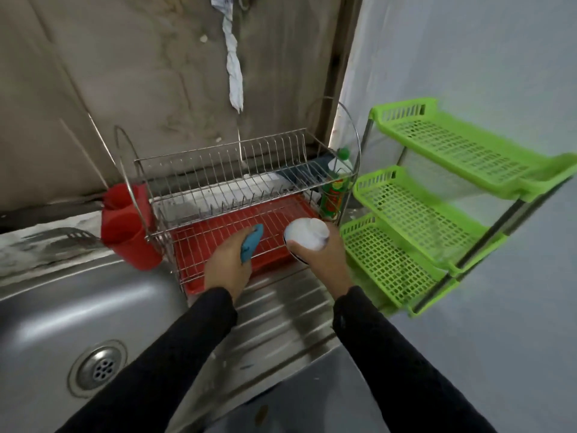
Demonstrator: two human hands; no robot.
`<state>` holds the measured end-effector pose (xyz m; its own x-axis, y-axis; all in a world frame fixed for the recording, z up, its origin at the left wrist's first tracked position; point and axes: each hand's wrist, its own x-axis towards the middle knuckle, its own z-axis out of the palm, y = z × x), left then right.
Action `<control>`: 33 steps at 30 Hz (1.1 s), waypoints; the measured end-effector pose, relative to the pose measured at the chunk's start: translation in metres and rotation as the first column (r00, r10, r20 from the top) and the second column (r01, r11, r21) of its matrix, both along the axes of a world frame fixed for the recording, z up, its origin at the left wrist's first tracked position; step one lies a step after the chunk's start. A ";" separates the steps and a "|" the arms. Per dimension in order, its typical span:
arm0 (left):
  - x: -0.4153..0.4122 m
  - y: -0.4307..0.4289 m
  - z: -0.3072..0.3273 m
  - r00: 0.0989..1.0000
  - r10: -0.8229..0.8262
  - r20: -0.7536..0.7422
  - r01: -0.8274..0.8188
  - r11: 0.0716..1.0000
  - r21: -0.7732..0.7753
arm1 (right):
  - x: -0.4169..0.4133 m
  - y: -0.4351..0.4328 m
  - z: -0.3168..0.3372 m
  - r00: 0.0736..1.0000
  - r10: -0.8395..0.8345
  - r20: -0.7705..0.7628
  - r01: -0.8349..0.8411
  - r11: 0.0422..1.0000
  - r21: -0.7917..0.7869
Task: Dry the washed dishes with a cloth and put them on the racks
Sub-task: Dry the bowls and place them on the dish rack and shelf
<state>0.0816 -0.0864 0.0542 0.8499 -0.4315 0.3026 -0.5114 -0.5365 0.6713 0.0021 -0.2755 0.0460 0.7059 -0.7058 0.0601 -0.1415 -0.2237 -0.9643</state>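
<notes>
Soft, rather dim, even light fills the wide-angle view and casts no hard shadows. The steel sink carries a broad pale sheen, and the white bowl is washed out almost to a featureless patch. The whole frame is slightly soft; the green plastic rack smears at its right end and bleeds colour onto the wall, and straight lines bow toward the edges.

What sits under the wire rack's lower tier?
A red tray. The left hand with a blue cloth and right hand with a white bowl hide parts of its front.
</notes>
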 end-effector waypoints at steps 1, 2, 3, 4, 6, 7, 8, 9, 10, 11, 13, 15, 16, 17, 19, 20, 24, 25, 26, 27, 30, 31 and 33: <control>0.002 -0.006 0.000 1.000 0.011 0.020 -0.011 1.000 0.004 | 0.008 -0.008 0.002 1.000 0.015 -0.012 -0.016 1.000 -0.008; 0.003 -0.011 0.001 0.999 0.020 0.042 -0.020 1.000 0.005 | 0.016 -0.016 0.002 0.999 0.029 -0.028 -0.030 0.999 -0.020; 0.006 -0.017 0.002 0.997 0.038 0.061 -0.039 0.999 0.009 | 0.026 -0.024 0.003 0.997 0.053 -0.062 -0.055 0.998 -0.039; 0.007 -0.021 0.003 0.996 0.046 0.079 -0.048 0.999 0.020 | 0.033 -0.028 0.003 0.994 0.067 -0.092 -0.073 0.995 -0.066; 0.011 -0.028 0.003 0.991 0.069 0.116 -0.076 0.995 0.059 | 0.049 -0.037 0.004 0.981 0.121 -0.155 -0.140 0.983 -0.116; 0.012 -0.031 0.003 0.989 0.083 0.124 -0.093 0.993 0.072 | 0.055 -0.040 0.004 0.971 0.155 -0.183 -0.182 0.973 -0.139; 0.015 -0.034 0.001 0.987 0.099 0.123 -0.110 0.990 0.084 | 0.063 -0.043 0.004 0.959 0.192 -0.208 -0.227 0.961 -0.160; 0.015 -0.036 0.000 0.987 0.101 0.125 -0.113 0.990 0.089 | 0.069 -0.044 0.004 0.953 0.206 -0.222 -0.250 0.949 -0.190; 0.018 -0.038 -0.002 0.985 0.107 0.133 -0.120 0.988 0.094 | 0.076 -0.047 0.003 0.950 0.213 -0.229 -0.265 0.937 -0.228; 0.019 -0.039 -0.005 0.984 0.107 0.142 -0.122 0.988 0.100 | 0.082 -0.050 0.001 0.951 0.205 -0.233 -0.267 0.923 -0.278; 0.022 -0.039 -0.009 0.982 0.114 0.154 -0.132 0.984 0.118 | 0.092 -0.054 -0.001 0.949 0.176 -0.263 -0.272 0.878 -0.395; 0.024 -0.039 -0.012 0.979 0.130 0.160 -0.152 0.980 0.132 | 0.100 -0.057 -0.004 0.926 0.140 -0.352 -0.308 0.817 -0.487; 0.025 -0.038 -0.013 0.978 0.137 0.158 -0.159 0.978 0.136 | 0.103 -0.058 -0.007 0.905 0.131 -0.404 -0.339 0.797 -0.500; 0.025 -0.037 -0.014 0.977 0.143 0.156 -0.165 0.977 0.138 | 0.104 -0.059 -0.010 0.885 0.130 -0.448 -0.366 0.789 -0.494; 0.024 -0.037 -0.015 0.976 0.155 0.150 -0.177 0.973 0.148 | 0.105 -0.060 -0.017 0.859 0.135 -0.494 -0.389 0.799 -0.458; 0.024 -0.037 -0.015 0.975 0.161 0.151 -0.184 0.971 0.154 | 0.104 -0.059 -0.021 0.858 0.125 -0.498 -0.382 0.803 -0.458; 0.022 -0.036 -0.015 0.970 0.189 0.150 -0.211 0.966 0.149 | 0.097 -0.053 -0.023 0.893 0.109 -0.437 -0.358 0.761 -0.541; 0.022 -0.036 -0.015 0.970 0.193 0.147 -0.214 0.966 0.146 | 0.095 -0.052 -0.022 0.900 0.116 -0.420 -0.356 0.751 -0.556; 0.019 -0.036 -0.015 0.970 0.195 0.147 -0.216 0.967 0.138 | 0.091 -0.051 -0.021 0.905 0.125 -0.407 -0.357 0.742 -0.567; 0.018 -0.036 -0.014 0.969 0.197 0.151 -0.217 0.968 0.127 | 0.088 -0.048 -0.020 0.908 0.132 -0.397 -0.358 0.737 -0.573; 0.012 -0.030 -0.013 0.969 0.191 0.158 -0.211 0.971 0.114 | 0.077 -0.038 -0.018 0.909 0.149 -0.389 -0.368 0.725 -0.582; 0.009 -0.026 -0.011 0.969 0.188 0.162 -0.208 0.972 0.111 | 0.073 -0.032 -0.016 0.911 0.159 -0.382 -0.373 0.715 -0.591; 0.002 -0.016 -0.010 0.969 0.184 0.165 -0.203 0.973 0.106 | 0.067 -0.019 -0.015 0.908 0.190 -0.373 -0.393 0.692 -0.606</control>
